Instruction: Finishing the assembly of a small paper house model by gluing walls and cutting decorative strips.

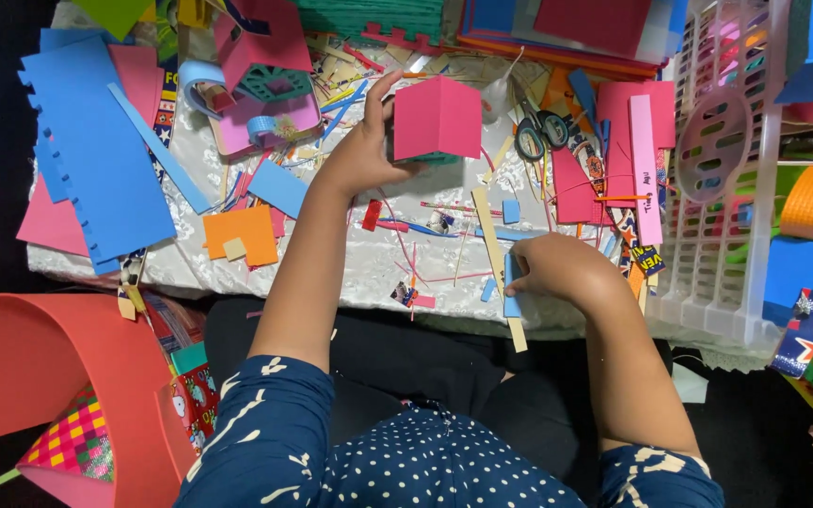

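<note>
scissors (540,134) beside pink foam house (438,118)

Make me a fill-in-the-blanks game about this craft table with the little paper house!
1. The left hand holds a little house whose folded roof is ____.
2. The right hand pinches a small foam strip coloured ____.
3. The scissors lie to the ____ of the little house.
4. The big curled foam sheet at the bottom left is ____.

Missing words: pink; blue; right; red
</note>
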